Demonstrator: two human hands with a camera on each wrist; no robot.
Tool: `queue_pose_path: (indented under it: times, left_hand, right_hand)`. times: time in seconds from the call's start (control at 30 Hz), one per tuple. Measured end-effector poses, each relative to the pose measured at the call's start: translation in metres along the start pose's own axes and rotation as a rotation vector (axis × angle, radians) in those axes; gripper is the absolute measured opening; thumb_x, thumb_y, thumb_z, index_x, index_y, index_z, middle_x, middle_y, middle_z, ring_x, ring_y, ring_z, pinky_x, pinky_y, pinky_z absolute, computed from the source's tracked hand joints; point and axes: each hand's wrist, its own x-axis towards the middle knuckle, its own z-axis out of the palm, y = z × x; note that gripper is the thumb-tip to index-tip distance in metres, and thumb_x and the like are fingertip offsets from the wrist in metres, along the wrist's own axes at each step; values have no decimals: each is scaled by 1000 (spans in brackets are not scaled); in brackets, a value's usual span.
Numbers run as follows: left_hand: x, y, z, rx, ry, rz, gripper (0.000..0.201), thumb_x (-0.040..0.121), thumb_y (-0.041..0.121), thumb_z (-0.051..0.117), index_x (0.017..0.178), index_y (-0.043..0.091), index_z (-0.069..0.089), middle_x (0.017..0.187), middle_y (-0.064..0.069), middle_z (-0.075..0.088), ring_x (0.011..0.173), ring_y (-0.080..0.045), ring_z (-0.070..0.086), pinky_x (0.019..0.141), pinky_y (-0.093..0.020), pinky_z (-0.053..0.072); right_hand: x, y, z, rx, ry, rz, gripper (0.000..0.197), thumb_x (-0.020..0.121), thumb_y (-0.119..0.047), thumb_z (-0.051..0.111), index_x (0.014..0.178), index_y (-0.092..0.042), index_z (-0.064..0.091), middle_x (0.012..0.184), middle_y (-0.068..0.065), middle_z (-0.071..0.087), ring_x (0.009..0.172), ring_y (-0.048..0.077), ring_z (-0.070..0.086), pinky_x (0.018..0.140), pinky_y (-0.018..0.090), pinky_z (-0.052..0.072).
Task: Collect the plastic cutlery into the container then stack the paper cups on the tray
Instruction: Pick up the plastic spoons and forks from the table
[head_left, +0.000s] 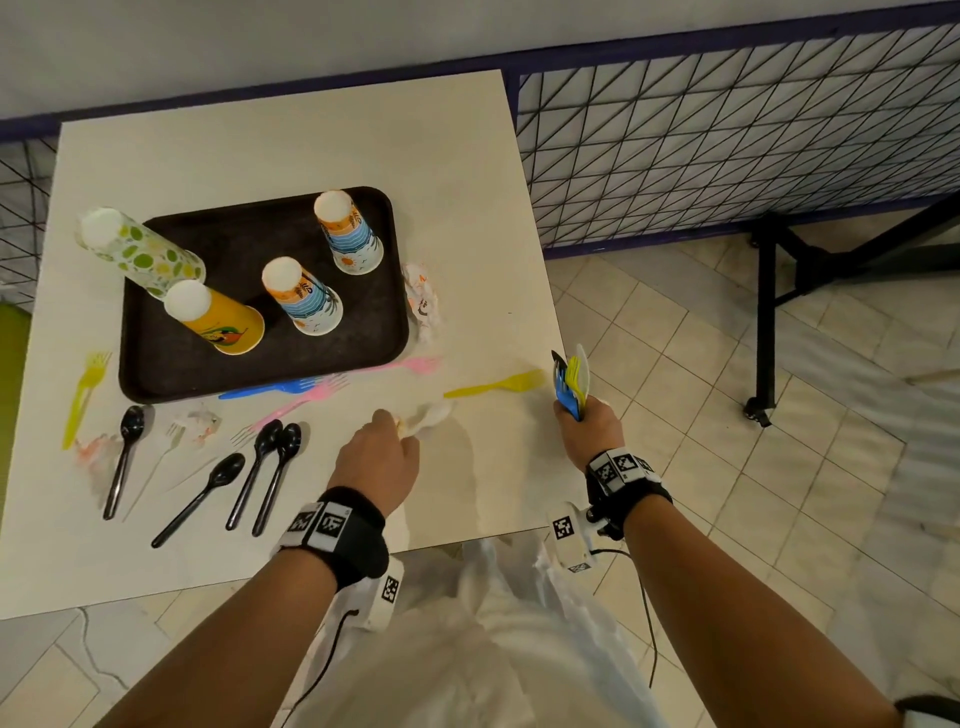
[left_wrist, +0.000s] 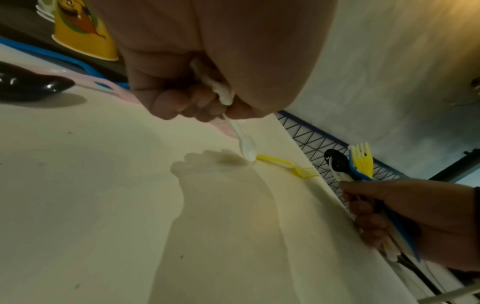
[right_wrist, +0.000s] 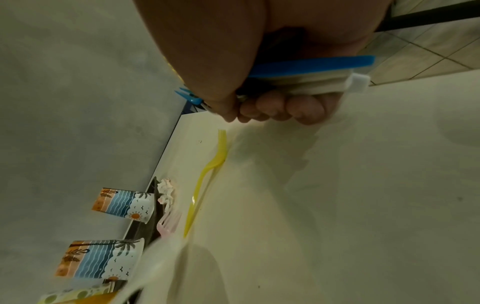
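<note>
My left hand (head_left: 387, 441) (left_wrist: 207, 102) pinches a white plastic spoon (left_wrist: 244, 142) (head_left: 426, 415), its bowl touching the table near the front middle. My right hand (head_left: 587, 426) (left_wrist: 389, 209) (right_wrist: 272, 107) grips a bundle of cutlery (head_left: 571, 382) (left_wrist: 355, 164) (right_wrist: 311, 65), blue, yellow, black and white, just off the table's right edge. A yellow fork (head_left: 498, 385) (left_wrist: 288, 165) (right_wrist: 205, 176) lies between the hands. Black spoons (head_left: 249, 467), pink forks (head_left: 322, 392), a blue fork (head_left: 270, 388) and another yellow fork (head_left: 83, 395) lie scattered on the table. Upturned paper cups (head_left: 301, 296) stand on the dark tray (head_left: 363, 353).
A green-spotted cup (head_left: 140, 252) leans at the tray's left corner. Crumpled wrappers (head_left: 423, 301) lie right of the tray and near the left spoons. A wire mesh fence (head_left: 727, 145) and a black stand (head_left: 769, 312) are off to the right, over tiled floor.
</note>
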Motion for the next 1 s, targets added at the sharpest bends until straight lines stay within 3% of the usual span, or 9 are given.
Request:
queue_pose_path:
  times: [0.13, 0.33, 0.5, 0.6, 0.7, 0.77, 0.83, 0.93, 1.0]
  left_hand:
    - [13, 27, -6, -69, 26, 160, 33, 100, 25, 49, 125, 4, 46, 109, -21, 67, 101, -42, 63, 78, -41, 46]
    - [61, 68, 25, -1, -32, 326, 38, 100, 30, 55, 131, 9, 46, 117, -17, 64, 105, -39, 63, 81, -43, 49]
    - [71, 70, 42, 279, 54, 375, 22, 99, 11, 47, 121, 8, 53, 116, -14, 59, 106, -34, 57, 75, -42, 46]
    - [70, 65, 44, 338, 122, 384, 19, 98, 10, 49, 116, 8, 55, 116, -14, 54, 107, -33, 53, 74, -41, 47]
    - [66, 63, 43, 199, 104, 321, 25, 102, 23, 50, 116, 4, 56, 118, -18, 51, 109, -37, 49, 80, -45, 46]
    - [60, 68, 40, 17, 47, 277, 32, 103, 28, 49, 118, 0, 54, 119, -22, 55, 111, -41, 51, 86, -46, 45]
    - [53, 77, 33, -235, -68, 214, 34, 105, 31, 48, 119, -1, 51, 118, -23, 60, 110, -42, 57, 85, -39, 43]
    - [45, 88, 26, -493, -221, 163, 27, 103, 35, 49, 107, 8, 49, 108, -25, 62, 103, -42, 61, 80, -36, 42]
    - [40, 94, 20, -617, -270, 138, 23, 99, 37, 49, 97, 15, 46, 97, -26, 64, 85, -42, 62, 74, -43, 48]
  right_hand:
    - [-1, -9, 1, 64, -20, 5, 25, 101, -34, 52, 90, -13, 57, 69, 1, 52, 66, 23, 52, 61, 27, 37]
    - [-6, -3, 9, 162, 10, 16, 27, 99, -35, 52, 76, -21, 53, 71, 10, 62, 67, 33, 63, 72, 48, 60]
    - [-13, 11, 7, 124, 23, 17, 29, 101, -36, 52, 77, -21, 56, 78, 14, 70, 72, 33, 68, 74, 43, 59]
    - [-16, 9, 7, 127, 5, 22, 31, 99, -41, 54, 74, -22, 53, 69, 8, 63, 69, 34, 65, 67, 40, 56]
    - [-19, 3, 10, 210, 6, 47, 37, 94, -48, 58, 75, -16, 58, 65, 13, 65, 64, 36, 68, 62, 42, 58]
    - [-21, -4, 13, 288, -16, 55, 40, 96, -46, 58, 81, -9, 62, 62, 11, 67, 53, 24, 65, 57, 34, 53]
    - [-23, -19, 17, 393, -26, 43, 38, 98, -41, 59, 86, -4, 64, 56, 6, 65, 48, 17, 60, 59, 30, 48]
    - [-23, -44, 26, 569, -54, 21, 33, 98, -35, 60, 81, -7, 64, 51, 3, 59, 52, 23, 56, 61, 36, 49]
    - [-22, -58, 30, 663, -80, 16, 35, 97, -40, 61, 77, -12, 63, 51, 1, 57, 53, 24, 56, 65, 43, 53]
